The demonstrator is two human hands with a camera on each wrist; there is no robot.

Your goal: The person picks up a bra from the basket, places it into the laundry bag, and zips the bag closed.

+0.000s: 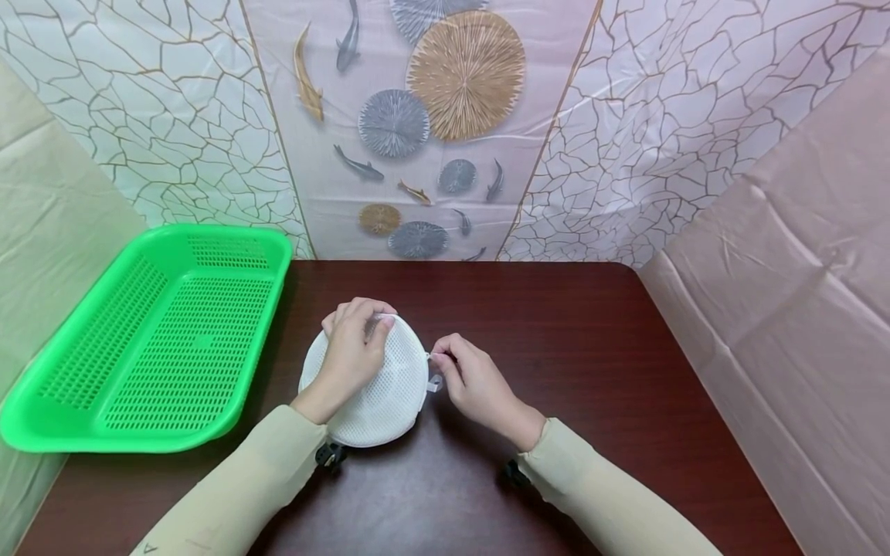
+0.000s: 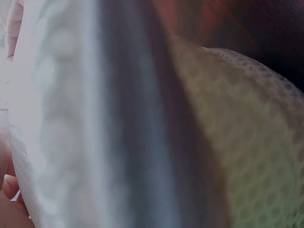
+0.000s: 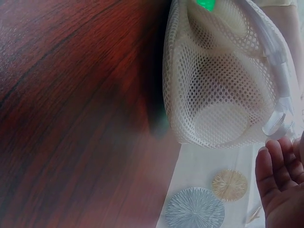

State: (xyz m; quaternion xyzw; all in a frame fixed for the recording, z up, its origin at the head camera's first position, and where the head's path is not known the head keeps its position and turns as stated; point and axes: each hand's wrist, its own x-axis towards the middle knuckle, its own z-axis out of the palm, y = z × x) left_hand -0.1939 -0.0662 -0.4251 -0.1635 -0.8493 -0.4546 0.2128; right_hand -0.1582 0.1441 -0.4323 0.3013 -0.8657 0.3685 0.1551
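Note:
A round white mesh laundry bag stands on the table, its flat top facing up. My left hand lies over that top and grips the far left edge, thumb on the mesh. At the right edge, my right hand pinches a small zipper pull between thumb and forefinger. Beside those fingers a pale ribbon loop sticks out from the seam. In the right wrist view the bag's mesh side hangs in folds below its zipper band. Blurred white fabric fills most of the left wrist view.
A large green plastic basket with slotted walls stands at the left of the dark wooden table. Patterned cloth forms the back wall, and plain cloth hangs along the right side.

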